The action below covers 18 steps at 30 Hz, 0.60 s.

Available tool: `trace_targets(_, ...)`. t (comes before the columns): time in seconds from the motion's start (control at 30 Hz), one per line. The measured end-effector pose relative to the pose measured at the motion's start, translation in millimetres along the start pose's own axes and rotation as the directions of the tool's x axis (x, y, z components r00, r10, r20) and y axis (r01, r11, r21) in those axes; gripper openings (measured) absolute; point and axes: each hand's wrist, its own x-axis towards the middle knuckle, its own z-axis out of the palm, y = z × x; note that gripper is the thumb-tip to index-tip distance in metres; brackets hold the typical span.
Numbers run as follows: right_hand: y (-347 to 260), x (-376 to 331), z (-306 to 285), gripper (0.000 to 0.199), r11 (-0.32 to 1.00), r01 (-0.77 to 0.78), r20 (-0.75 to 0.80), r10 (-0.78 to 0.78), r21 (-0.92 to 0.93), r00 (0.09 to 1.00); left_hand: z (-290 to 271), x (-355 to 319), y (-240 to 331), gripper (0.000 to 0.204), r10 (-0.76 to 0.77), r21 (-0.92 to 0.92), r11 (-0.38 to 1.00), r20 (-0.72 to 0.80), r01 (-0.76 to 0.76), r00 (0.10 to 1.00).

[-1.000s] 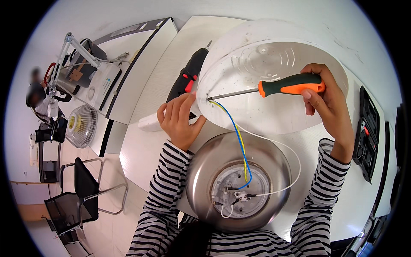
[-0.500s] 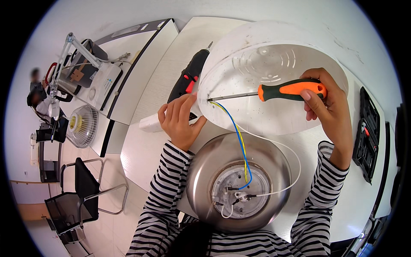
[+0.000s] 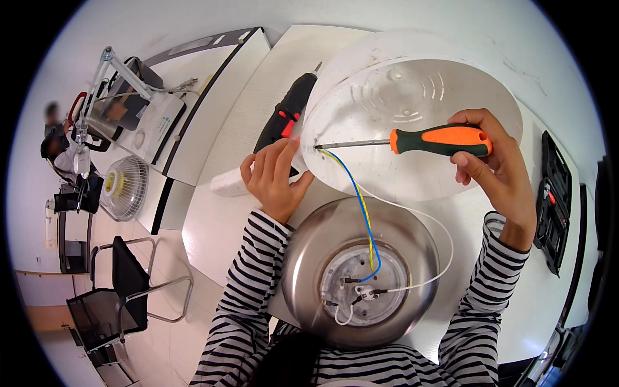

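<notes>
My right hand (image 3: pixel 493 158) grips a screwdriver (image 3: pixel 442 139) with an orange and dark green handle, held almost level. Its tip meets the inner wall of a white plastic housing (image 3: pixel 477 97), which lies on its side with the open end facing me. Blue, yellow-green and white wires (image 3: pixel 365 222) run from near that tip to an upturned stainless steel pot (image 3: pixel 303 271) with terminals and a round fitting on its base. My left hand (image 3: pixel 277 177) holds the housing's outer left side, fingers over its white handle (image 3: pixel 227 183).
A black power screwdriver (image 3: pixel 284 115) lies beyond my left hand. At the right edge sits an open black tool case (image 3: pixel 554 200). A side table on the left carries a lamp (image 3: pixel 122 71) and a wire-caged fan-like thing (image 3: pixel 124 187). Black chairs (image 3: pixel 126 284) stand below; people are in the background.
The screwdriver handle has turned slightly in my right hand, whose fingers and wrist have shifted a little. Its tip stays at the housing wall. My left hand barely moves.
</notes>
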Motion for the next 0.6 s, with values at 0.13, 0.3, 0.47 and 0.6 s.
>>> trace_targets(0.13,-0.7,-0.4,2.0,0.023,0.999,-0.025,-0.030,0.026,0.030,0.999,2.2,2.0,-0.9,0.045,0.016,-0.019,1.000,-0.061,-0.017,0.998)
trace_targets(0.3,-1.8,10.1,11.8,0.032,0.957,-0.290,-0.280,0.284,0.020,0.917,2.5,0.3,1.2,0.044,0.025,-0.012,1.000,-0.065,-0.026,0.998)
trace_targets(0.47,-1.5,10.3,8.4,0.037,0.954,-0.297,-0.240,0.280,-0.035,0.929,3.8,1.8,0.1,0.045,0.008,-0.063,0.998,-0.080,-0.014,0.997)
trace_targets(0.6,5.5,6.5,6.9,0.032,0.980,-0.185,-0.212,0.166,-0.076,0.963,1.0,1.2,-2.0,0.045,0.023,-0.036,0.999,0.000,-0.023,1.000)
